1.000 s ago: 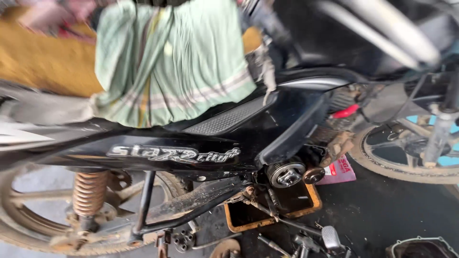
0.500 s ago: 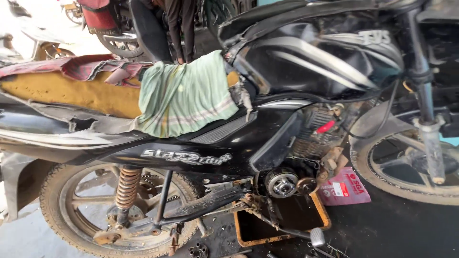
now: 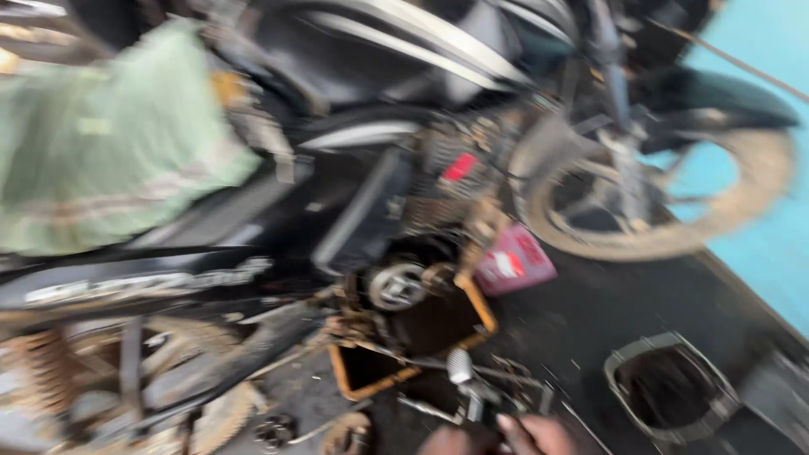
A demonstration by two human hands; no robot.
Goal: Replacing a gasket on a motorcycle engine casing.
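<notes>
The whole view is blurred by motion. A black motorcycle [image 3: 278, 211] stands side-on with its engine side open; a round metal part [image 3: 396, 286] shows there. Under it sits an orange oil tray [image 3: 482, 313]. At the bottom edge only the fingertips of my right hand [image 3: 527, 434] show, close to metal tools [image 3: 462, 371] lying on the dark floor; I cannot tell whether they hold anything. My left hand is out of view.
A green striped cloth [image 3: 109, 143] lies over the seat. A pink packet [image 3: 514, 263] leans by the front wheel [image 3: 666, 194]. A black open container [image 3: 670, 389] stands on the floor at right. The rear wheel [image 3: 185, 379] and rusty spring [image 3: 38, 371] are at left.
The view has swung right and down and moved closer to the engine. The fingertips have come into view at the bottom edge, and the black container now shows at right.
</notes>
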